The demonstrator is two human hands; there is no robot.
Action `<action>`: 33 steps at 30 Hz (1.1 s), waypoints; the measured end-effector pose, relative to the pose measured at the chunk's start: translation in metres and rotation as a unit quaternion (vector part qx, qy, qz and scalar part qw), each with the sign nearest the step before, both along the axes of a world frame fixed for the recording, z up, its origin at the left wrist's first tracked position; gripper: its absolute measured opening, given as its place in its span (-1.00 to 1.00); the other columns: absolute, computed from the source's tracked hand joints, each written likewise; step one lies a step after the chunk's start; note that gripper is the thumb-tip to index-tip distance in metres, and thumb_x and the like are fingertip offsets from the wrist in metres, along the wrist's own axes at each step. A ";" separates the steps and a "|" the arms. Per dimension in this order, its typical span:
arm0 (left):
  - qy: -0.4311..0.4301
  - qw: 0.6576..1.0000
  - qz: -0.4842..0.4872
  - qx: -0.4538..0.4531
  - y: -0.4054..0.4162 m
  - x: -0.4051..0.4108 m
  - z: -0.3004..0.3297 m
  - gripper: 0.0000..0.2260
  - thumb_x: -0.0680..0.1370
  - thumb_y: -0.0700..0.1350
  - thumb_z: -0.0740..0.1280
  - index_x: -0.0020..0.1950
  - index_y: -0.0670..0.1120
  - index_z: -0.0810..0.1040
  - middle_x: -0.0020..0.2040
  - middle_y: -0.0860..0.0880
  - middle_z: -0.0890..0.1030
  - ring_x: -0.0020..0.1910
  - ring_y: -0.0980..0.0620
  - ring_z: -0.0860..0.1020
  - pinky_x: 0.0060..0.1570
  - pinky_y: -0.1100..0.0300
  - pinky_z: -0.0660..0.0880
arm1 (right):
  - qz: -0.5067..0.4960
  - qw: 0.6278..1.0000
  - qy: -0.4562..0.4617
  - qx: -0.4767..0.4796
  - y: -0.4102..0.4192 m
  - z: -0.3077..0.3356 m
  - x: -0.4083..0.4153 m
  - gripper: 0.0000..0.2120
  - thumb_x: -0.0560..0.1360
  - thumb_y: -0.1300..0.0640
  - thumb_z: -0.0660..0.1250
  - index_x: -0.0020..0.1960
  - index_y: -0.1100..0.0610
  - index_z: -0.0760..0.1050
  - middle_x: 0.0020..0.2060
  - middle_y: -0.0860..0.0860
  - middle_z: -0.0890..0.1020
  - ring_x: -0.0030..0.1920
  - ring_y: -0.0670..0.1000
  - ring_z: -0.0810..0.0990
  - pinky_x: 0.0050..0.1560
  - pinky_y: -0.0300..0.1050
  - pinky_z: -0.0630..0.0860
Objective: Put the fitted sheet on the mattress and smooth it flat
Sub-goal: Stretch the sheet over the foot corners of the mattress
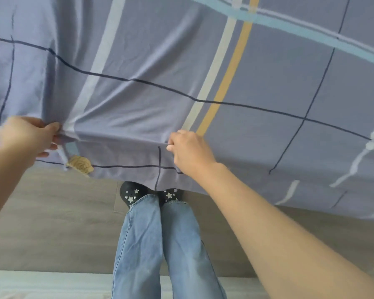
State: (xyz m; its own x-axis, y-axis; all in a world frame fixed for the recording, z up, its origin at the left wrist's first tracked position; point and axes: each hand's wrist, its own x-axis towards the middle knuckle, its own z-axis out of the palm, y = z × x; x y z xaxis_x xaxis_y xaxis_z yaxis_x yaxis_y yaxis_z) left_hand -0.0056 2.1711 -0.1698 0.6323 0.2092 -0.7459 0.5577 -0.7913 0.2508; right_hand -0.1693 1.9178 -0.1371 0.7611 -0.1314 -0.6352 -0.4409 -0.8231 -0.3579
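A grey-blue fitted sheet point(160, 61) with dark grid lines and white, yellow and light-blue stripes covers the mattress and fills the upper part of the head view. Its side hangs over the near edge toward the floor. My left hand point(28, 134) pinches a fold of the sheet at the mattress edge on the left. My right hand point(188, 152) grips the sheet at the same edge, a little to the right. The fabric between the two hands is pulled taut, with creases fanning up from the left hand. The mattress itself is hidden under the sheet.
My legs in blue jeans point(160, 244) and black shoes with star studs point(132, 193) stand close against the bed side. Grey wood-look floor point(52, 212) lies below the bed. A pale strip point(41, 283) runs along the bottom edge.
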 end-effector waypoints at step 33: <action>-0.032 0.992 -0.120 0.014 0.066 0.092 0.067 -0.45 0.52 -0.13 0.23 0.47 -0.16 0.14 0.42 -0.18 0.35 0.37 -0.19 0.34 0.26 0.05 0.31 | -0.110 0.993 0.004 0.045 0.093 0.067 0.134 -0.75 0.50 0.20 0.17 0.09 0.05 0.55 0.12 0.02 0.58 0.12 0.07 0.54 0.14 -0.01 0.50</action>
State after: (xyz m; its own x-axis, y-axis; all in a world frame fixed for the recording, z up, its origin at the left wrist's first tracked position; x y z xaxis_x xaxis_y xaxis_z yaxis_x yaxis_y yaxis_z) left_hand 0.0861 2.2370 -0.1026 0.7116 0.0670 -0.6994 0.3370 -0.9060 0.2560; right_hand -0.0357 2.0103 -0.0700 0.7151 -0.2357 -0.6581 -0.6095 -0.6713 -0.4218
